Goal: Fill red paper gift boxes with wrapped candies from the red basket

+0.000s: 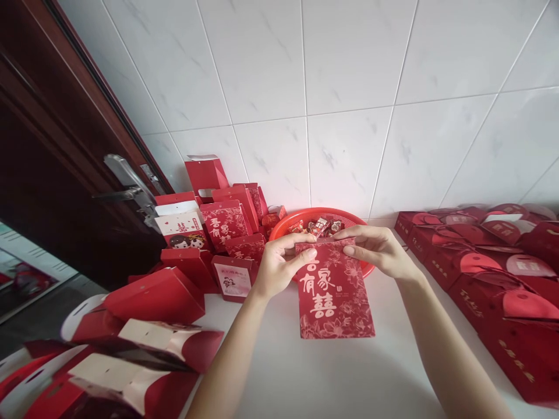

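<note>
A red paper gift bag [336, 297] with white Chinese characters and pale flower prints is held up over the white table. My left hand [283, 262] pinches its upper left edge, thumb on the front face. At the upper right edge, my right hand [379, 250] grips it the same way, fingers behind. Just beyond the bag stands a red plastic basket [283, 224] with wrapped candies [321, 226] in it, partly hidden by my hands and the bag.
Several red bags and boxes [227, 227] stand at the back left, with opened red boxes [144, 355] nearer on the left. Rows of closed red boxes [476, 279] line the right side. A tiled wall [349, 157] rises behind; a dark door [78, 145] is at left.
</note>
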